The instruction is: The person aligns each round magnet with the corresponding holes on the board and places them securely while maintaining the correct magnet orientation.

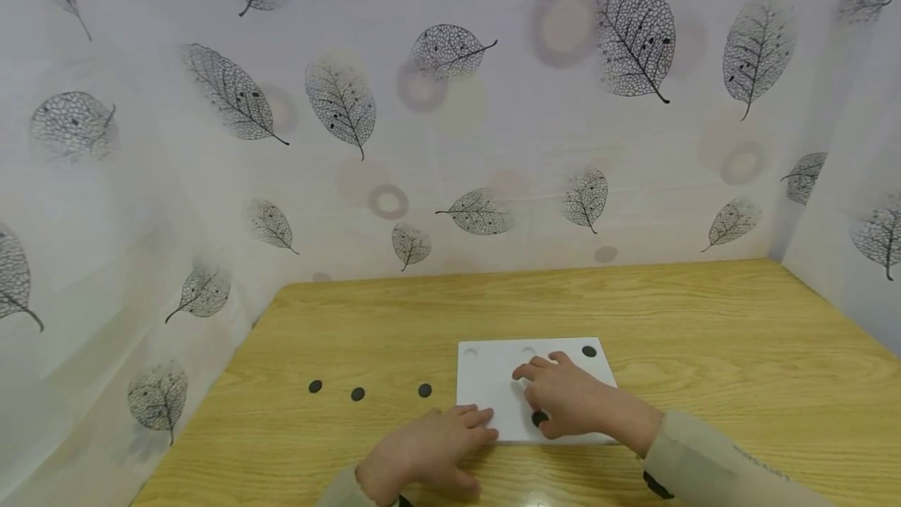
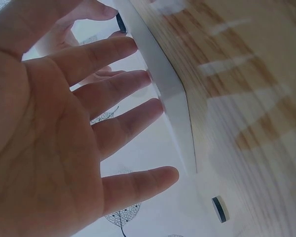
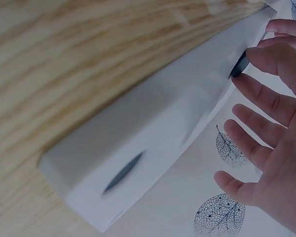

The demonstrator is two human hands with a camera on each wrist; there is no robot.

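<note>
A white rectangular board with shallow round recesses lies on the table. My right hand is over its right half; thumb and index finger pinch a small black disc by its edges, close over the board's front part. The other right fingers are spread. At the board's left front corner, my left hand lies with straight, spread fingers, fingertips right at the board's edge. One black disc sits at the board's far right corner. Two recesses along the far edge hold nothing, the middle one partly covered by the right hand.
Left of the board, three more black discs lie spaced apart on the wooden table: a far left disc, a middle disc and one nearer the board. Leaf-patterned white sheeting encloses the table's back and sides.
</note>
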